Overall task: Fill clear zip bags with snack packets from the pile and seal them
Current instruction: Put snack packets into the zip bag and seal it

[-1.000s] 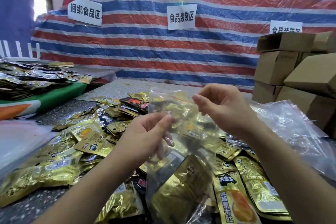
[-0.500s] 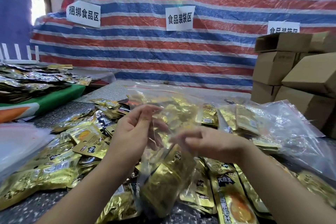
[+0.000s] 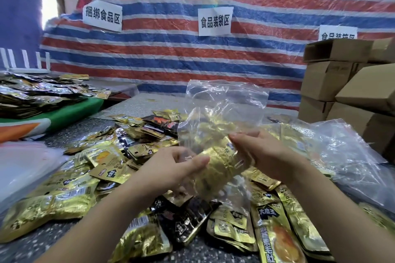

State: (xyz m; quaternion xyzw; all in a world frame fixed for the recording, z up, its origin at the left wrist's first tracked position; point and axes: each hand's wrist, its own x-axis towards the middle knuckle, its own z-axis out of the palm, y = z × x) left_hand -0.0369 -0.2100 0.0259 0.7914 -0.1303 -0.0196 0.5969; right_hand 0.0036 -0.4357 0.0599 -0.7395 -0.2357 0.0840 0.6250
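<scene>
Hands both grip clear zip bag [image 3: 224,117]: left hand [image 3: 171,168] low-left, right hand [image 3: 263,153] right; gold packets [image 3: 218,162] between, zip end up, away.

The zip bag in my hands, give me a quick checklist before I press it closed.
1. Both hands on the zip bag: ok, the left hand and right hand grip it from either side.
2. Gold packets inside the bag: ok, they show through the plastic between the hands.
3. Packets clear of the zip strip: cannot tell, the plastic is crumpled.
4. Mouth edges lined up: not ok, the top stands crumpled and uneven.
5. Strip already closed: cannot tell.
6. More packets at hand: ok, the pile lies on the table.
</scene>
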